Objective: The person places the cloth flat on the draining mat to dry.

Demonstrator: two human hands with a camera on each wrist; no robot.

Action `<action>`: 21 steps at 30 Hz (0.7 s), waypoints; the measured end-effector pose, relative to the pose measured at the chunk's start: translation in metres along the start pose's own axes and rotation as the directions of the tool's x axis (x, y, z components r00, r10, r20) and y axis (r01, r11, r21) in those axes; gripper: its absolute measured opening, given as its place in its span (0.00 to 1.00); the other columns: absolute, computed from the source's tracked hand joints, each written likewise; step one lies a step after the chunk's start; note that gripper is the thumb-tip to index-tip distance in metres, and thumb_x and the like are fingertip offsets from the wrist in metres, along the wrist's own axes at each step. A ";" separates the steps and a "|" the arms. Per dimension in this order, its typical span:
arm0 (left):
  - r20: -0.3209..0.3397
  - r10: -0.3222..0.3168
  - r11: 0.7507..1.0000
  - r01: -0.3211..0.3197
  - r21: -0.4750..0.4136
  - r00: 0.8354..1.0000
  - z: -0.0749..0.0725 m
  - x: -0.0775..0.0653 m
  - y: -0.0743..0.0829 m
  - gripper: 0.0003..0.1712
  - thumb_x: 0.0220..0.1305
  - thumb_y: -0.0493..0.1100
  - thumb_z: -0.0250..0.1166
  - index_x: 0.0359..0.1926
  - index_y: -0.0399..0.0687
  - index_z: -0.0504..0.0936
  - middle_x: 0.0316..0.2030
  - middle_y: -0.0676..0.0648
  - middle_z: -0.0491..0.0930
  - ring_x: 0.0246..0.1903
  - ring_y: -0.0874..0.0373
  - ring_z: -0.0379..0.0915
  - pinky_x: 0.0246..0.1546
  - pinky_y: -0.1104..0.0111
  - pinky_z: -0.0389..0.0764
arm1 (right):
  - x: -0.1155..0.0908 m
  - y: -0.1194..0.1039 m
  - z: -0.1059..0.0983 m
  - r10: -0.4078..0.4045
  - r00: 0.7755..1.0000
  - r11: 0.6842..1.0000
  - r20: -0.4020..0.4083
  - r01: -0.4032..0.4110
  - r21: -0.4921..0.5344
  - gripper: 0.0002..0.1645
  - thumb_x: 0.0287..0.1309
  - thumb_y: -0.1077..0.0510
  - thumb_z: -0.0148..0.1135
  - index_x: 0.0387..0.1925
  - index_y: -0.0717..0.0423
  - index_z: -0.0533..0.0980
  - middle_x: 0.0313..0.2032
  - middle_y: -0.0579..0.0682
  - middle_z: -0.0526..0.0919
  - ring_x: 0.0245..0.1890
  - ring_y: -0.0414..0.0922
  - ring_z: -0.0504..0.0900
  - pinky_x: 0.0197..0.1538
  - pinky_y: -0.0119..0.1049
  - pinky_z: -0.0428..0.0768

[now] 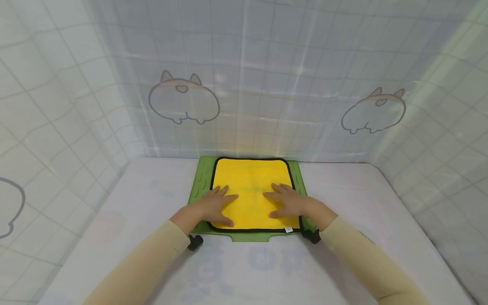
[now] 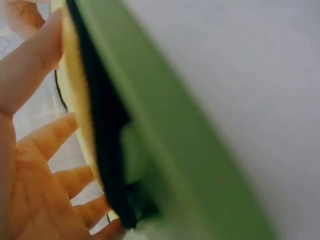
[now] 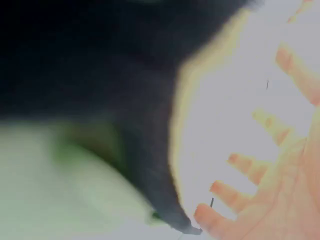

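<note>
A yellow cloth (image 1: 251, 173) with a black border lies spread flat on a green board (image 1: 249, 238) in the head view. My left hand (image 1: 215, 206) rests on the cloth's left part with its fingers spread. On the right part, my right hand (image 1: 287, 202) touches the cloth, its fingers likewise spread and straight. Nothing is gripped by either hand. The left wrist view shows the left hand (image 2: 45, 185) beside the cloth's black border (image 2: 100, 135) and the green board's edge (image 2: 190, 145). In the right wrist view, the right hand (image 3: 280, 195) appears near a blurred dark border (image 3: 155, 155).
A small white tag (image 1: 288, 229) is on the cloth's near right corner. The board lies on a pale table (image 1: 152, 203), against the back curtain (image 1: 267, 106) printed with a grid and animal drawings. Similar curtains stand at left and right.
</note>
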State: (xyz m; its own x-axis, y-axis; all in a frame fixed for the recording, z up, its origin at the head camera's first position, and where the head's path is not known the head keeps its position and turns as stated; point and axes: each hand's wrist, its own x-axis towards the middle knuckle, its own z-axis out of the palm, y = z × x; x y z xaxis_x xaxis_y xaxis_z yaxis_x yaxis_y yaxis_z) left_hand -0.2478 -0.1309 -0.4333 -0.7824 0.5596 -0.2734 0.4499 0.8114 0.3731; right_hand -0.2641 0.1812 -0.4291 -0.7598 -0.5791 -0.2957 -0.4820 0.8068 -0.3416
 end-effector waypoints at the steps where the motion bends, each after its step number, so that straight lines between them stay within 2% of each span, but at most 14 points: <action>1: -0.009 0.008 1.000 -0.008 -0.003 1.000 -0.002 0.000 0.000 0.52 0.60 0.65 0.69 0.78 0.53 0.59 0.77 0.34 0.44 0.75 0.30 0.36 0.71 0.37 0.46 | 0.001 0.000 -0.003 -0.004 1.000 1.000 -0.003 0.004 0.006 0.46 0.65 0.33 0.59 0.77 0.45 0.59 0.78 0.63 0.46 0.76 0.67 0.43 0.71 0.68 0.49; 5: -0.057 0.005 1.000 -0.005 0.000 0.998 -0.016 0.010 0.000 0.48 0.66 0.64 0.64 0.77 0.44 0.59 0.76 0.31 0.49 0.73 0.27 0.42 0.71 0.37 0.48 | 0.013 0.006 -0.017 -0.013 0.998 0.999 -0.066 0.016 0.036 0.41 0.69 0.39 0.59 0.76 0.52 0.61 0.77 0.64 0.50 0.75 0.66 0.47 0.72 0.65 0.51; 10: -0.078 -0.070 0.997 0.068 -0.027 0.994 -0.029 0.038 0.000 0.49 0.67 0.66 0.61 0.78 0.47 0.56 0.77 0.34 0.47 0.74 0.31 0.42 0.71 0.39 0.49 | 0.040 0.009 -0.031 0.009 0.992 0.999 -0.123 -0.004 0.042 0.39 0.71 0.42 0.58 0.75 0.54 0.62 0.77 0.62 0.52 0.75 0.64 0.49 0.73 0.63 0.52; 16: -0.069 -0.113 0.988 0.105 -0.115 0.991 -0.032 0.064 0.003 0.51 0.66 0.67 0.62 0.79 0.50 0.54 0.78 0.39 0.44 0.76 0.35 0.37 0.72 0.40 0.47 | 0.071 0.009 -0.033 0.096 0.988 0.995 -0.118 -0.096 0.006 0.41 0.70 0.37 0.56 0.77 0.47 0.58 0.78 0.56 0.48 0.77 0.62 0.47 0.73 0.61 0.51; 21: -0.054 -0.174 0.983 0.170 -0.073 0.983 -0.029 0.071 0.002 0.52 0.64 0.69 0.62 0.79 0.51 0.54 0.79 0.41 0.45 0.77 0.36 0.36 0.72 0.41 0.48 | 0.080 0.009 -0.030 0.157 0.984 0.987 -0.080 -0.155 0.034 0.43 0.70 0.37 0.55 0.79 0.43 0.53 0.79 0.53 0.44 0.77 0.60 0.44 0.73 0.62 0.50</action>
State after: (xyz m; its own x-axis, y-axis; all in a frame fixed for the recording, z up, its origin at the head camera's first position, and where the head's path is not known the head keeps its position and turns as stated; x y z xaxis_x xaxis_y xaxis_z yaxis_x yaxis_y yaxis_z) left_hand -0.3152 -0.0949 -0.4260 -0.8710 0.3998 -0.2856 0.2778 0.8801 0.3849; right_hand -0.3423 0.1462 -0.4288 -0.8585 -0.4337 -0.2735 -0.3434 0.8825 -0.3214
